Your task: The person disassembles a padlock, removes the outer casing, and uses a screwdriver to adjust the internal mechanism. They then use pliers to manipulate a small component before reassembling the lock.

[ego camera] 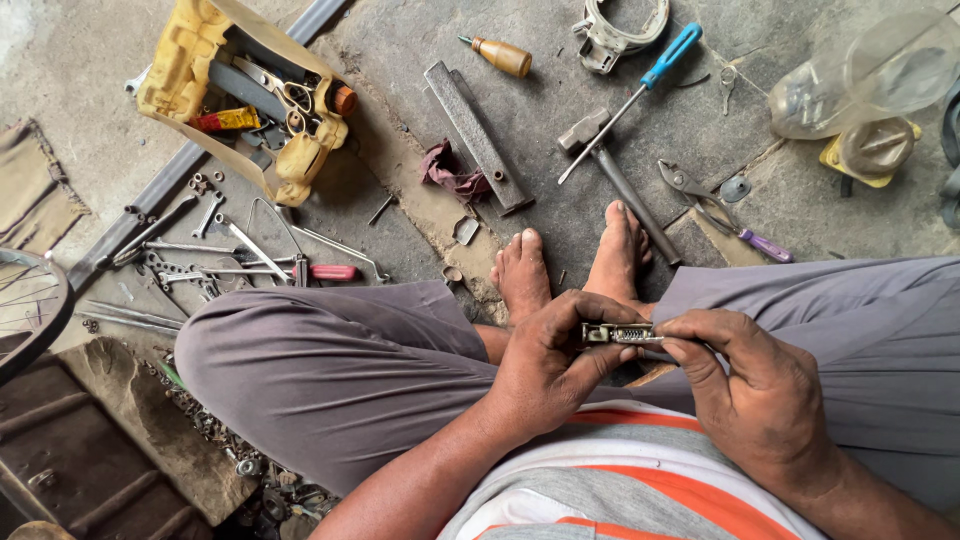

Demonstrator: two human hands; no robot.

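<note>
I sit low over a concrete floor with my knees spread and bare feet below me. Between my knees I hold a small threaded metal part (618, 334) with a squarish head. My left hand (553, 358) wraps around its head end. My right hand (745, 385) pinches the threaded end between thumb and fingers. Both hands hover above my feet, close to my striped shirt.
A cut yellow plastic container (187, 62) holding scissors and tools lies upper left. Spanners and a red-handled tool (318, 272) lie beside it. A blue-handled screwdriver (652, 72), hammer (608, 167), pliers (712, 208), metal bar (476, 133), rag (450, 172) and clear plastic bottles (862, 75) lie ahead. A bicycle wheel (28, 310) is at left.
</note>
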